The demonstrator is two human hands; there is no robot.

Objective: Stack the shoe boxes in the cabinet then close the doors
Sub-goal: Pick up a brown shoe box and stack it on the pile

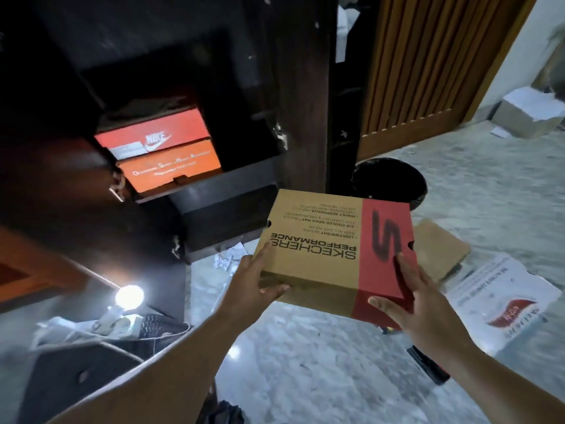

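A brown and red Skechers shoe box (324, 240) hangs in the air in front of the dark cabinet (232, 185), held between both hands. My left hand (253, 280) grips its near left corner, thumb under the edge. My right hand (409, 301) grips the red near right corner, fingers on the lid and thumb on the side. Inside the cabinet, an orange Nike box (153, 133) sits on top of another orange box (171, 169). The cabinet's right door (302, 87) stands open.
On the marble floor lie another brown box (440, 252), a white printed bag (501, 298) and a black round bin (388, 182). A white box (529, 114) sits by the slatted wooden door (428, 65). At lower left are a bright lamp (130, 296), cables and a dark case.
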